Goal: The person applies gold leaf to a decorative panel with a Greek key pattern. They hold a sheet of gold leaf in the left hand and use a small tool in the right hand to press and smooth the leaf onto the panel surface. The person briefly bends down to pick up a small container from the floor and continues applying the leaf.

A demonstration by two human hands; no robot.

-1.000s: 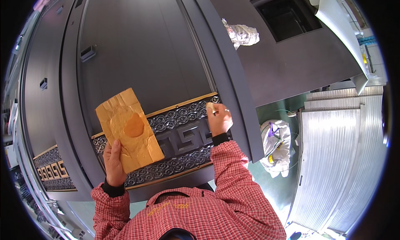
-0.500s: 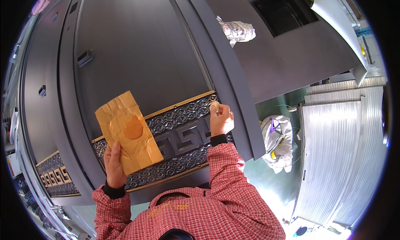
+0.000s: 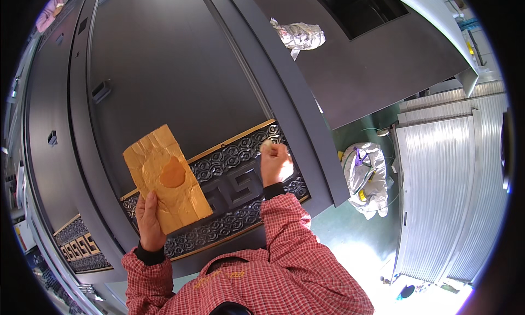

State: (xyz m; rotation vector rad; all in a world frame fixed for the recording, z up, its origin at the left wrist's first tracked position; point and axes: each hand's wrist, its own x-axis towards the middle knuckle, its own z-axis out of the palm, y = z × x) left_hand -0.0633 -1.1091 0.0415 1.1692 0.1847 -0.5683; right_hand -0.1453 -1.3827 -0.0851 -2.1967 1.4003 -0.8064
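Note:
A gold-coloured piece of cardboard (image 3: 188, 203) is gripped at its lower left edge by my left hand (image 3: 149, 219), thumb on top. On its face lies a wet-looking orange-brown blob of paint (image 3: 173, 174). Between closed fingertips, my right hand (image 3: 276, 164) pinches a small pale pad (image 3: 266, 145), whose exact kind is unclear. The pad is at the upper scrollwork band of a dark ornamental panel (image 3: 240, 186); whether it touches is hard to tell. Gold trim runs along the panel's upper and lower edges, and raised angular shapes fill its middle, partly hidden by the cardboard.
The panel is set in a large dark grey door (image 3: 169, 58) with a raised frame. At left, a similar panel (image 3: 82, 244) has gold-coloured raised shapes. A foil-like wrapped handle (image 3: 301, 36) juts out at the upper right. White bagging (image 3: 366, 178) and corrugated sheets (image 3: 437, 189) lie right.
My right hand has moved left and a little down along the upper scrollwork, still pinching the pad. The cardboard stays nearly in place in my left hand. The view has shifted slightly.

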